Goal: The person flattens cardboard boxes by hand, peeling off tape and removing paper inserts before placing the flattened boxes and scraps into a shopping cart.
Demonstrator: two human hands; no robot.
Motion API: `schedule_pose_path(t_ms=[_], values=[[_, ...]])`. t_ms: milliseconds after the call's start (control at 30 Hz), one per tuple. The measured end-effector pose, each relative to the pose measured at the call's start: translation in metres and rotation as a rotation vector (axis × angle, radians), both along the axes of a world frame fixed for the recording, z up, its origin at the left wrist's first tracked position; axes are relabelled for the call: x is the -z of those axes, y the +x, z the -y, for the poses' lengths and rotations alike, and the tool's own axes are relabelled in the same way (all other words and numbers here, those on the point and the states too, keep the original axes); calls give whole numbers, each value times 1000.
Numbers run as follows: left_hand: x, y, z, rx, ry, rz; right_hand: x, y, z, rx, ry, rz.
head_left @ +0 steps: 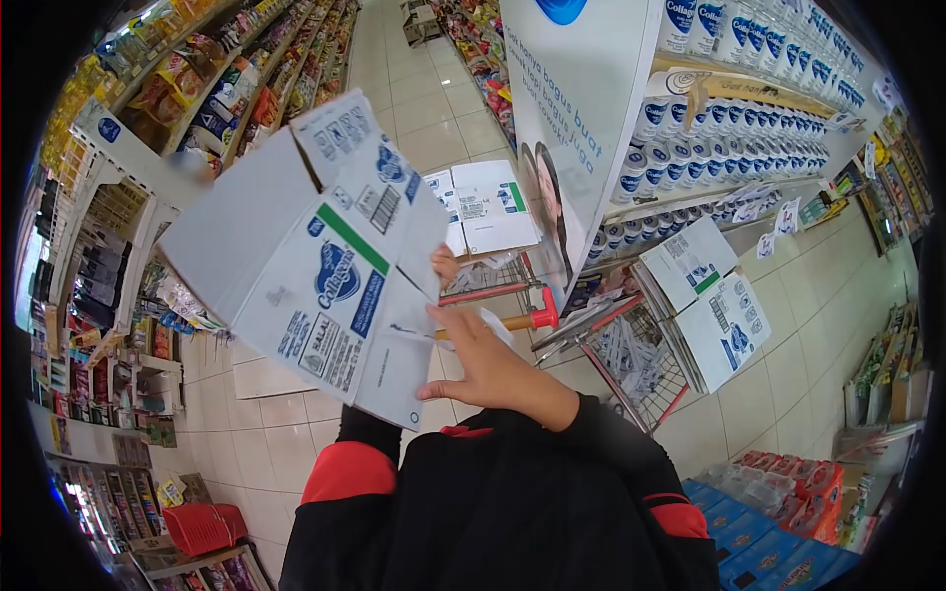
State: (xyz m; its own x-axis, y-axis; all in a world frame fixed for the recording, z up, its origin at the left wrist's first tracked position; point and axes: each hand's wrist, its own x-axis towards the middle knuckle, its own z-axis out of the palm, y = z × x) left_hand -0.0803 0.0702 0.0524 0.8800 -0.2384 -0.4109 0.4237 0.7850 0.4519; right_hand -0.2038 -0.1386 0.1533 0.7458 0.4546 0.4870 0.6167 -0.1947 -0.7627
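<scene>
A white cardboard carton (296,286) with blue print and a green stripe is tilted up in front of me, partly folded. My left hand (445,266) reaches behind it, and only its fingers show, curled around the right edge. The rest of that hand is hidden by the carton. My right hand (505,369) lies against the carton's lower right edge, thumb and fingers stretched apart. Just beyond my right hand is the cart's red and yellow handle (522,320). Further off, another flattened carton (483,209) lies over the cart.
To the right, flattened cartons (727,320) rest on a wire cart (631,360). Behind it stands a display shelf (739,91) of white canisters with a tall side panel (567,123). Stocked shelves (212,84) line the left. Blue packs (754,537) and a red basket (204,529) sit low.
</scene>
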Motion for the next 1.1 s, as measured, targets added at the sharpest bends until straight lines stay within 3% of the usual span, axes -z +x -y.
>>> schedule_pose_path(t_ms=[67,167,300,367,433,567,600,667,733,833,933,1000,1100], values=[[10,-11,21,43,-55,-21,7,-3,0,-111,-80,-232],[22,-17,39,103,-146,-55,17,2,6,-88,-134,-323],[33,-25,54,187,-267,-99,8,15,16,-62,-140,-263],[50,-101,28,227,-322,-117,2,26,17,-20,-6,66],[65,-170,4,273,-379,-133,-20,29,16,-30,119,-41],[58,-116,33,365,-488,-164,-46,34,24,-32,345,-260],[54,-95,41,387,-514,-169,-66,32,34,-10,469,-533],[48,-62,53,431,-564,-176,-84,42,59,68,766,-339],[52,-85,48,485,-611,-198,-97,47,98,307,723,-282],[51,-67,53,573,-699,-223,-79,46,155,744,237,36],[56,-62,35,663,-799,-246,-6,34,211,1048,-213,-32],[61,-54,31,735,-874,-278,74,21,255,1020,-196,-43],[62,-40,50,820,-955,-322,138,-5,280,1143,-298,-157]])
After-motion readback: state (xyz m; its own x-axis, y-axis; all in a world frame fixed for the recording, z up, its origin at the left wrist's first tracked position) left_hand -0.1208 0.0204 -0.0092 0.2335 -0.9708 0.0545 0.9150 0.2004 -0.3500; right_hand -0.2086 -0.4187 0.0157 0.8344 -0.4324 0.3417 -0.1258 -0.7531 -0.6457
